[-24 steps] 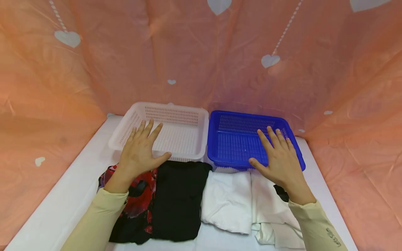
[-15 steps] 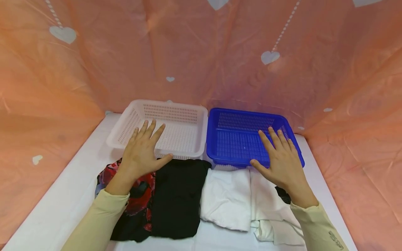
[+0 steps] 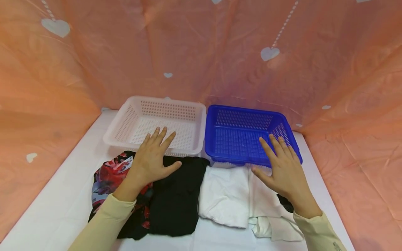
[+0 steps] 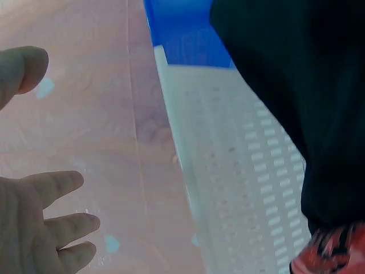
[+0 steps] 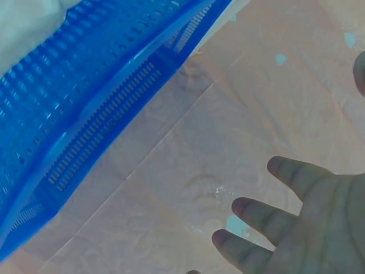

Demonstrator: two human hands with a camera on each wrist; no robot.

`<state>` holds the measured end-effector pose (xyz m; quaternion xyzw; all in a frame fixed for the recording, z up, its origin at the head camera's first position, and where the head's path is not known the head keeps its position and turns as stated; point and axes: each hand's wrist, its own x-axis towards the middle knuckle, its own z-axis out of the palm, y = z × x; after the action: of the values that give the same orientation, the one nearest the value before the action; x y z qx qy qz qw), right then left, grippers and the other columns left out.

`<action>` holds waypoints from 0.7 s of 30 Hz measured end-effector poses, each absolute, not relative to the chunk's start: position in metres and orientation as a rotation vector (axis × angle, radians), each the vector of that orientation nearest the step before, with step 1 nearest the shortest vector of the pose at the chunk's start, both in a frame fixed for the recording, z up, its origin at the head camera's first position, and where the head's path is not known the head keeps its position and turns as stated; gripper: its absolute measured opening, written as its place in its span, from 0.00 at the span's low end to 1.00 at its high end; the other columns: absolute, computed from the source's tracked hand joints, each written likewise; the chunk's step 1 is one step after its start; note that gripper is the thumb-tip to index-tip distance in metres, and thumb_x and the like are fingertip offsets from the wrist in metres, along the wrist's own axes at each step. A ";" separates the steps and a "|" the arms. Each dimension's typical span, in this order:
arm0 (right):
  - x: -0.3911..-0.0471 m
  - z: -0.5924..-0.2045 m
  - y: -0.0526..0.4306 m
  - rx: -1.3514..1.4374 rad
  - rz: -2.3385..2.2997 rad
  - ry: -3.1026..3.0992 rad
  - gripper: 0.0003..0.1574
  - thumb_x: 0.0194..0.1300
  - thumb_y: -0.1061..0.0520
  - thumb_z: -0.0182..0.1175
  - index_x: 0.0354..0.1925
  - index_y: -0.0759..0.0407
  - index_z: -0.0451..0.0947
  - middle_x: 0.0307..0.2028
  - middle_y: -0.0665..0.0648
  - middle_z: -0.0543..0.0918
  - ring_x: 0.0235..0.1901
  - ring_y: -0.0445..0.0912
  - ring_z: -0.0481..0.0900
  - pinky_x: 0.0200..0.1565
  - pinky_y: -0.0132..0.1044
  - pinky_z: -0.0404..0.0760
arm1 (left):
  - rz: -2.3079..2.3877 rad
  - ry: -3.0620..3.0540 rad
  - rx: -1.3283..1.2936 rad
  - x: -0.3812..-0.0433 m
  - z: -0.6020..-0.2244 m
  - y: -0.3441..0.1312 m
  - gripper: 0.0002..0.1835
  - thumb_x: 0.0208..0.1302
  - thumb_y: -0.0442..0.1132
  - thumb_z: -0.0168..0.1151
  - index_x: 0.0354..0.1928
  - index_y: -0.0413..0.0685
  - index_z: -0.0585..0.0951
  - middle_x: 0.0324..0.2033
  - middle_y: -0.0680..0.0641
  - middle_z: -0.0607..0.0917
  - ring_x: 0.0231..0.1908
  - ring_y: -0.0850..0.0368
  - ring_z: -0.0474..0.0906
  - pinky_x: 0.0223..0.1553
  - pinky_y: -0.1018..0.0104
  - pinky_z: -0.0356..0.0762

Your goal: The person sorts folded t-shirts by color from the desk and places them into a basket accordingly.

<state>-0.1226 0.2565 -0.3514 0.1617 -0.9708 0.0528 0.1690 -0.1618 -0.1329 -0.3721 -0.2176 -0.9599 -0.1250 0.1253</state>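
Note:
My left hand [image 3: 150,162] hovers with spread fingers over the folded clothes, its fingertips overlapping the front of the white basket [image 3: 120,143] in the head view. Under it lie a red-and-black floral garment [image 3: 110,174] and a folded black garment [image 3: 176,202]. My right hand [image 3: 284,172], fingers also spread, is above the right end of the row, overlapping the front of the blue basket [image 3: 213,146]. Below it are a folded white garment [image 3: 224,198] and an off-white one [image 3: 267,202] with a black patch partly hidden by the wrist. Neither hand holds anything.
Both baskets stand side by side at the back of the white table [image 3: 67,195], nothing visible inside them. An orange curtain [image 3: 188,45] with white hearts rises behind and at both sides.
The left hand has moved right and slightly down, uncovering more of the floral garment. The right hand has shifted slightly down. The whole head view has drifted a little, and garments and baskets keep their arrangement.

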 end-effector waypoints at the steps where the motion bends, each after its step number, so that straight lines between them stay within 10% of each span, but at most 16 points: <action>1: -0.121 -0.352 0.256 0.468 0.155 -2.758 0.55 0.56 0.30 0.60 0.74 0.46 0.53 0.72 0.65 0.58 0.71 0.65 0.54 0.65 0.64 0.56 | -0.374 -2.788 -0.643 -0.161 -0.373 -0.131 0.49 0.53 0.68 0.59 0.73 0.52 0.60 0.72 0.37 0.59 0.73 0.37 0.51 0.69 0.38 0.51; 21: -0.099 -0.384 0.240 0.519 0.703 -2.898 0.37 0.57 0.49 0.68 0.63 0.53 0.70 0.55 0.59 0.79 0.51 0.56 0.79 0.48 0.53 0.79 | -1.079 -2.616 -0.873 -0.146 -0.401 -0.075 0.37 0.55 0.50 0.68 0.66 0.45 0.69 0.56 0.44 0.78 0.56 0.50 0.76 0.59 0.53 0.73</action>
<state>-0.0986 0.2403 -0.3844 0.1711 -0.9559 0.2318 0.0571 -0.1465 -0.0753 -0.4011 -0.2936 -0.8798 -0.3627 0.0900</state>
